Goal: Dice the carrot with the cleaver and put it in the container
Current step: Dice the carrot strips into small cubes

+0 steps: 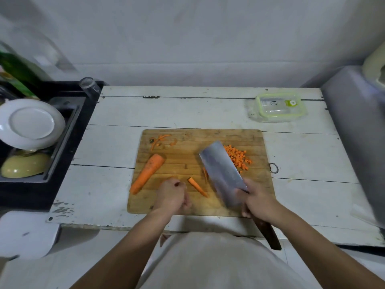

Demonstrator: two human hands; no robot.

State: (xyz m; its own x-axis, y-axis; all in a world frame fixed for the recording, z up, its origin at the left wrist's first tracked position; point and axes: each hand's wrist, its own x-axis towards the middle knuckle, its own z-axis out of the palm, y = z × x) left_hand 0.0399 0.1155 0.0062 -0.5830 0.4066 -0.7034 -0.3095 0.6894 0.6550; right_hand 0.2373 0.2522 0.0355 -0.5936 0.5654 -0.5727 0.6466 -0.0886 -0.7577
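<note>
1. Fingers of the right hand (257, 202) curl round the grip of the cleaver (223, 174), right where the blade meets the dark handle; the handle's end sticks out past the desk's near edge.
2. Fingers of the left hand (173, 196) are curled into a loose fist over the near part of the cutting board (187, 161); whether they pinch anything cannot be told.
3. Cleaver blade is tilted, flat side up, running from the right hand toward the board's middle.
4. Carrot (146, 174), the large uncut piece, lies slanted on the board's left part, thin end near the left edge.
5. Small carrot wedge (198, 187) lies between the two hands; thin strips (205, 174) show just beside the blade's left edge.
6. Diced carrot (238, 157) sits heaped on the board's right part, partly hidden behind the blade.
7. Peelings (160, 139) lie at the far left corner of the board.
8. Container (277, 108), clear with a green-rimmed lid on, stands on the desk (116, 147) toward the far right corner, well apart from the board. A green mark on the lid is too small to read.
9. Open white desk surface lies on both sides of the board and behind it.
10. Sink (68, 130) borders the desk's left edge, holding a white plate (31, 124) and a yellowish bowl (25, 165).
</note>
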